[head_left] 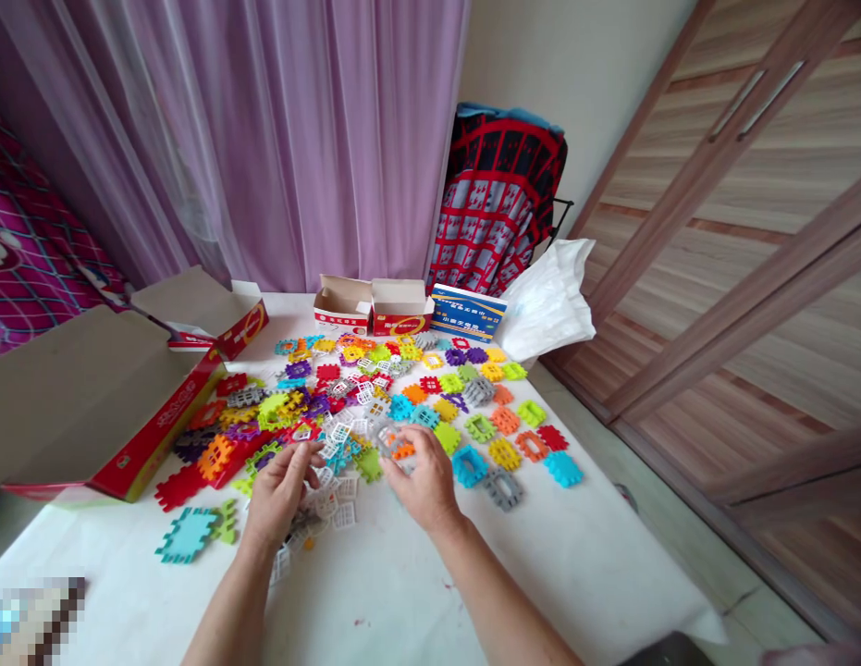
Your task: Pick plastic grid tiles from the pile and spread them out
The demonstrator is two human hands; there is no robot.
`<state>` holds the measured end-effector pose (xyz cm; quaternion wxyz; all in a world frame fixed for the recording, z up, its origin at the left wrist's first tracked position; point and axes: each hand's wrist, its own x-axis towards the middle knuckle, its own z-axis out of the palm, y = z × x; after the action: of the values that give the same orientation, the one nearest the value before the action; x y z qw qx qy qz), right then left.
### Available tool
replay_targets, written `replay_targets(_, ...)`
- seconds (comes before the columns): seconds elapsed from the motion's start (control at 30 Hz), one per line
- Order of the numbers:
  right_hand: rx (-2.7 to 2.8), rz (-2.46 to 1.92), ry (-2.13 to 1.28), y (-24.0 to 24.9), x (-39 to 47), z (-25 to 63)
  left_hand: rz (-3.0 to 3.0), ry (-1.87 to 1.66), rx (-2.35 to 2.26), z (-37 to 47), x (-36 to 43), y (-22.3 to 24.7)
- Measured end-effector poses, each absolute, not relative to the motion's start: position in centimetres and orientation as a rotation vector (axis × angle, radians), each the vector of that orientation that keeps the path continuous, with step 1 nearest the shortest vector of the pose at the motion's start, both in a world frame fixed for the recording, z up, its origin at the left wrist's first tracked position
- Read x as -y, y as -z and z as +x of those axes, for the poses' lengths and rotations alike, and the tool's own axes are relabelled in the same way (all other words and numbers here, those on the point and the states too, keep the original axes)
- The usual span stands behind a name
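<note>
Over the pile of colourful plastic interlocking pieces, my right hand (430, 481) pinches a small grey plastic piece (387, 440) between thumb and fingers. My left hand (281, 486) is closed, thumb against curled fingertips; what it holds, if anything, I cannot make out. Several white lattice pieces (345, 514) lie between and below the hands. A lime green notched piece (368, 464) rests on the cloth between them. Left of my left hand lie a turquoise square piece (186, 535) and a green one (226, 523).
A large open red carton (153, 421) stands at the left, a smaller open box (246, 333) behind it. Two red boxes (400, 321) and a blue box (468, 313) line the back edge, beside a white bag (551, 301). Loose notched pieces (505, 453) spread across the right side.
</note>
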<state>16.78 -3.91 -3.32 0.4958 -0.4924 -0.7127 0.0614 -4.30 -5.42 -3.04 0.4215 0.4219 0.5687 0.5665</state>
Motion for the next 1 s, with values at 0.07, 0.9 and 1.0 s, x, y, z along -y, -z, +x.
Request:
replay_targets(0.07, 1.674, -1.311, -0.049, 3.9, 4.4, 19.5, 1.080, -1.486, -1.478, -4.6, 5.4, 3.1)
replay_targets(0.9, 1.863, -1.568, 0.270, 6.4, 8.7, 24.4, 1.309, -1.469, -1.717, -4.3, 5.7, 3.5)
replay_targets(1.0, 1.899, -1.524, 0.242, 5.7, 9.0, 24.0, 1.307, -1.478, -1.730, -4.4, 5.7, 3.6)
